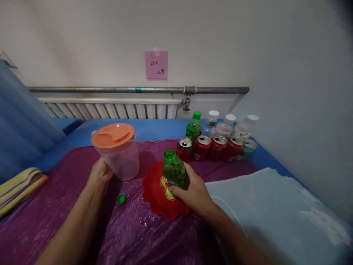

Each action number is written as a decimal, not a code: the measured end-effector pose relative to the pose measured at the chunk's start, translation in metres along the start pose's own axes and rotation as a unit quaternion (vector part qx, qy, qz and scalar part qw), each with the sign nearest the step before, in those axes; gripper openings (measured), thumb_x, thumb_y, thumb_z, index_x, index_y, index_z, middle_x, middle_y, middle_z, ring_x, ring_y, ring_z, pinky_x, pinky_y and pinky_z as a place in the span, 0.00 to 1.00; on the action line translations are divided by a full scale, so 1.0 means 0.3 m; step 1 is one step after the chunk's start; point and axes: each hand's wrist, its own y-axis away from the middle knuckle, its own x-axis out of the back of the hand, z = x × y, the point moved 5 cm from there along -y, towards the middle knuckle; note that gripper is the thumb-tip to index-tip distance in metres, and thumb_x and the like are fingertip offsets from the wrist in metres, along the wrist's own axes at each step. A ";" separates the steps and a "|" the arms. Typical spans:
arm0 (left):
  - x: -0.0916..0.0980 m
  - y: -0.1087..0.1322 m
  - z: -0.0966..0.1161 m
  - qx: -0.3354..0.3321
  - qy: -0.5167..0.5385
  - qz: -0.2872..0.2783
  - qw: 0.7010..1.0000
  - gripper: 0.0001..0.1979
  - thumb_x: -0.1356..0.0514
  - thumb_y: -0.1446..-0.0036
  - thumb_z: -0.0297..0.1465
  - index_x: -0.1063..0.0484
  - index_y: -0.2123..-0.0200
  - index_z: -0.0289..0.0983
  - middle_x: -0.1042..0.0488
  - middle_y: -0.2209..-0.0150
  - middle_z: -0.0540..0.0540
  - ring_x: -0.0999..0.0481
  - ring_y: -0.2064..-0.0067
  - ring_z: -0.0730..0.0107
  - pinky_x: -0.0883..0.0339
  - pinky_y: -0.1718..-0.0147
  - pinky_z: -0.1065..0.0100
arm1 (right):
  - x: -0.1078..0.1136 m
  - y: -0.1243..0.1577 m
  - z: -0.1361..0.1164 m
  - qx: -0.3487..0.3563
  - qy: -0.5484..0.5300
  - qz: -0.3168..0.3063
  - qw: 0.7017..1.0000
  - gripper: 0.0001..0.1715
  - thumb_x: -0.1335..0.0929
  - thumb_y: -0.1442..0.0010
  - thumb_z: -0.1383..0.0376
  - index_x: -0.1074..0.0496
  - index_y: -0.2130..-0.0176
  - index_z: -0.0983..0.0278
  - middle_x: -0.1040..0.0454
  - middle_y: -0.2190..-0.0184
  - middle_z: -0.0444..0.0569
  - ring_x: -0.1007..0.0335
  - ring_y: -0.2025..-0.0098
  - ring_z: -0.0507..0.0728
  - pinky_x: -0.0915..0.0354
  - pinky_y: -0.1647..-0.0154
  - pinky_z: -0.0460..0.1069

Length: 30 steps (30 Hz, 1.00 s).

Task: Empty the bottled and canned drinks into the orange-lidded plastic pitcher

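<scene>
My right hand (194, 193) is wrapped round an uncapped green bottle (173, 171) that stands on a red scalloped plate (157, 198). My left hand (99, 173) grips the handle side of a clear plastic pitcher (122, 158) with an orange lid (113, 135). The pitcher stands upright on the purple plastic sheet (68, 206). A small green bottle cap (121, 199) lies on the sheet between my two arms.
Several red cans (211, 147) stand in a row behind the plate. Behind them are a capped green bottle (193, 127) and clear bottles (226, 125) with white caps. A folded striped cloth (19, 186) lies at the left, a pale sheet (270, 206) at the right.
</scene>
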 end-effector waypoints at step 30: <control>0.151 0.346 -0.130 -0.102 -0.728 -0.187 0.652 0.20 0.52 0.52 0.37 0.27 0.62 0.35 0.24 0.56 0.33 0.24 0.55 0.50 0.33 0.50 0.51 | -0.006 0.017 -0.007 0.055 -0.051 0.019 0.997 0.43 0.25 0.56 0.67 0.34 0.41 0.59 0.22 0.50 0.49 0.25 0.49 0.61 0.31 0.47 0.56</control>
